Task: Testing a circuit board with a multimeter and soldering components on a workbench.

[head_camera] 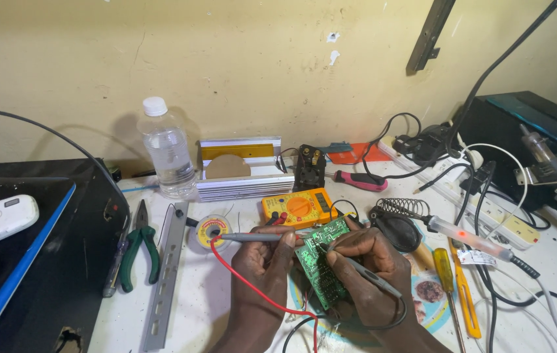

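Right, low in the middle of the frame the left hand (262, 258) pinches a grey multimeter probe with a red lead (252, 237), while the right hand (366, 258) grips a second probe with a black lead (363, 271), its tip on the green circuit board (321, 261) propped between both hands on the counter (200, 307). Just above sits one orange multimeter (298, 207). One clear plastic bottle (167, 150), upper left of centre, white cap on, looks nearly empty. Counting on: one solder spool (211, 229), one pair of green-handled pliers (139, 245), two screwdrivers, one yellow (445, 271) and one pink (360, 180).
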